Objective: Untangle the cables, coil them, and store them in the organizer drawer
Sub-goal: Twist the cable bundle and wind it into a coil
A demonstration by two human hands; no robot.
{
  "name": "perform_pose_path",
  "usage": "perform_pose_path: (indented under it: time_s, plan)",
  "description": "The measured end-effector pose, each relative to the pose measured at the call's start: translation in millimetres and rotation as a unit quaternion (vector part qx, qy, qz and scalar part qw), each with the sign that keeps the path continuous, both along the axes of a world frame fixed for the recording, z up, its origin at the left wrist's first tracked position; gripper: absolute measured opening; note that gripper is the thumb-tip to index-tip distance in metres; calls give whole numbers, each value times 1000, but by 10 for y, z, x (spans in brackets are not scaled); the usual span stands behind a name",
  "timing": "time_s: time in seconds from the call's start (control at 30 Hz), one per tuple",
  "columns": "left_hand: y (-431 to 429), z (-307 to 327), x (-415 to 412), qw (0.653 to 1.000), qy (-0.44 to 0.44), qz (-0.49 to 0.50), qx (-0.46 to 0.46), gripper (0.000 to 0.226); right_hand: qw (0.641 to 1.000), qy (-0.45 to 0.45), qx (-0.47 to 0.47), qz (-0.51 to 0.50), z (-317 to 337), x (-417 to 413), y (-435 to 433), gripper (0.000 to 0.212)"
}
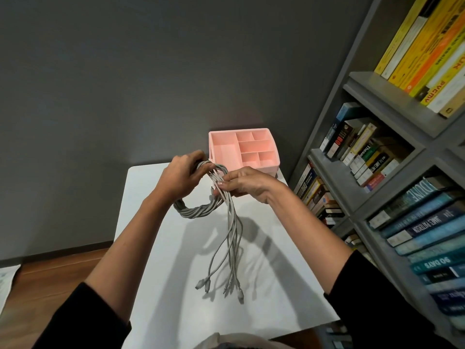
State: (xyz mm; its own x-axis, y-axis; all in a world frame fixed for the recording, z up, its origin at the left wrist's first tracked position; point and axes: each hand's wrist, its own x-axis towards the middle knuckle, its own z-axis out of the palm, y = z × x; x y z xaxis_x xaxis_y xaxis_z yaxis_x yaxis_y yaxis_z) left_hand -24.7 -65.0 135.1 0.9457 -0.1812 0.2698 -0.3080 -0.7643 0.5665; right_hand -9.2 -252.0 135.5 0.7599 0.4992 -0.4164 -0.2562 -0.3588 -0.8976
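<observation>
Cables (201,209) — a bundle of grey cords — hang in the air above a white table (151,248), gripped between a person's two hands. The left hand (182,176) is closed around the top of the coiled part, whose twisted loop sags below the wrist. The right hand (247,183) pinches the gathered strands just beside it, fingertips (221,183) pressed on the cords where they leave the coil. From that pinch the loose ends (221,285) fall straight down, their connectors dangling near the tabletop and casting soft shadows on it. Both forearms are bare, with black sleeves (83,321) pushed up towards the elbows.

Beyond the hands, at the table's far edge, stands a pink organizer (273,165) with open compartments on top, all seemingly empty; its drawer front is mostly hidden behind the hands.

The table sits against a dark grey wall (125,71), with wood flooring (55,275) to the left. A grey bookshelf (357,197) fills the right side — yellow and orange spines above, blue ones below. Readable among them are "JAMES PATTERSON" and "90 DAYS"; most other titles are too blurred or tilted to make out.
</observation>
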Motion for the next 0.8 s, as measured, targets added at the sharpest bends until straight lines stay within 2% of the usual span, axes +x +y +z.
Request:
perform_pose_path:
  time_s: [0.17,0.37,0.5,0.67,0.73,0.8]
  plan:
    - [-14,9,-9,1000,2,-1,15,41,999,26,34,-8,-26,-23,10,6]
    - [-7,-101,-77,1000,30,3,9,57,997,63,36,-2,-89,-86,22,11]
    - [-20,-173,-99,999,39,9,19,47,994,110,27,10,-93,-95,-5,10]
    - [-30,-184,-88,1000,23,8,20,40,996,89,13,0,-83,-117,-11,5]
    - [-30,-179,-84,1000,14,15,20,33,997,70,16,-5,-98,-127,-2,7]
    - [-11,-171,-76,1000,3,12,18,36,998,57,24,-4,-104,-126,-5,11]
